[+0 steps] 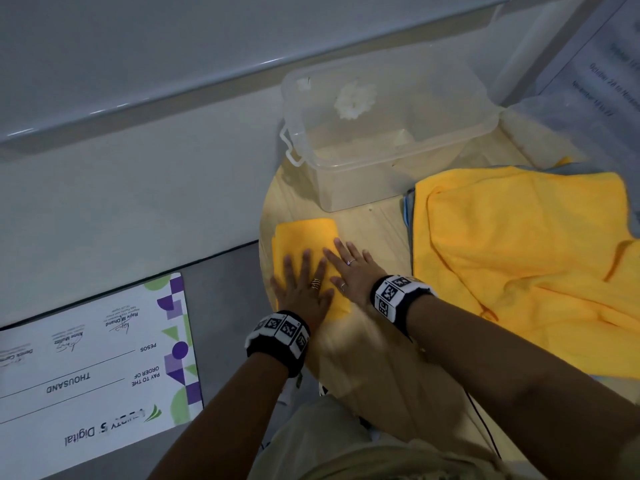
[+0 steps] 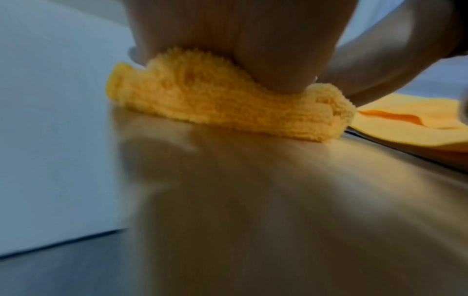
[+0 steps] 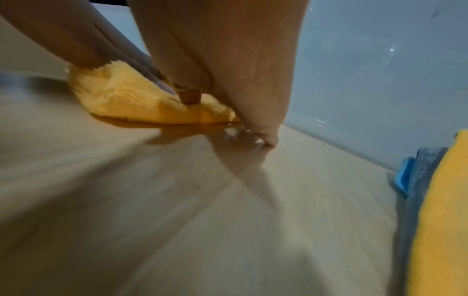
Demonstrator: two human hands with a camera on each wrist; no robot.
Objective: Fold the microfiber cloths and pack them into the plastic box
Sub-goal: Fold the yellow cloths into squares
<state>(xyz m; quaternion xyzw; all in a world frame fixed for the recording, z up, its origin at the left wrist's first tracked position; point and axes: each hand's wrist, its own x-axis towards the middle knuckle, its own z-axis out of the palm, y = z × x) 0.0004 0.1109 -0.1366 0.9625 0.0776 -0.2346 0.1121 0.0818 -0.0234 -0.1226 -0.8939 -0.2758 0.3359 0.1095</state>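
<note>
Left hand [image 1: 304, 289] and right hand [image 1: 349, 271], fingers flat and extended, press the folded yellow cloth [image 1: 304, 237] onto the surface [image 1: 374, 230].

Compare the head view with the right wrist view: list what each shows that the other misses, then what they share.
Only the head view shows the whole plastic box, the printed cheque board lying left of the table, and both wristbands. Only the right wrist view shows the bright blue cloth edge and the grey cloth under the unfolded yellow cloth. Both show the left hand and right hand pressing flat on the folded yellow cloth on the wooden table.
</note>
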